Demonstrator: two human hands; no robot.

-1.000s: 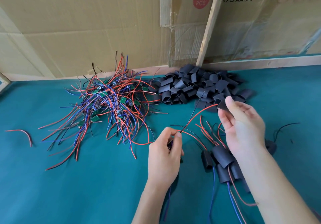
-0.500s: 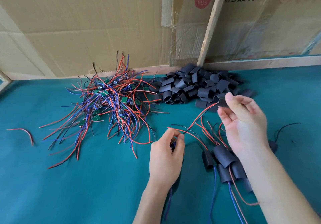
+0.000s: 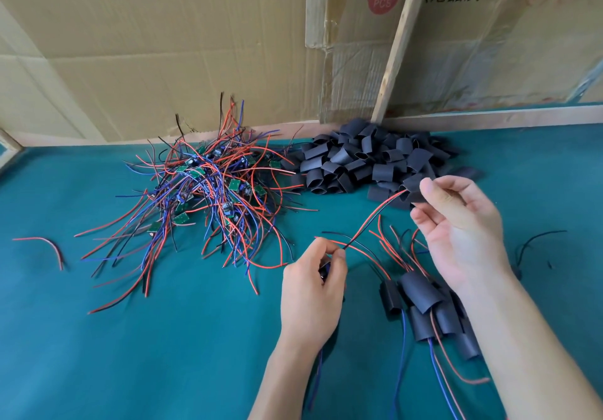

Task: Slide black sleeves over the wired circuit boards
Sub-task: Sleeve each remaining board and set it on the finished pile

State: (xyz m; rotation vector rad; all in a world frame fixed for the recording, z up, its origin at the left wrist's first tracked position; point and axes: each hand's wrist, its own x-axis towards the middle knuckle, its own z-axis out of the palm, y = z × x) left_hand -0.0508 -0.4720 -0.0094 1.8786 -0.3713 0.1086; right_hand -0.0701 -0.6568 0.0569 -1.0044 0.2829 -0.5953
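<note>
My left hand pinches a small wired circuit board, mostly hidden in its fingers; blue wires trail down under the wrist. Its red and black wires rise diagonally to my right hand, which pinches a black sleeve at the wire ends. A tangle of bare green boards with red, blue and black wires lies at the left. A heap of loose black sleeves sits behind the hands. Several sleeved boards lie under my right forearm.
The green table top carries a stray red wire at far left and a black wire at right. Cardboard walls and a leaning wooden slat close off the back.
My right hand has lifted slightly up and right with the sleeve, and the red and black wires now reach it. My left hand has stayed almost still.
</note>
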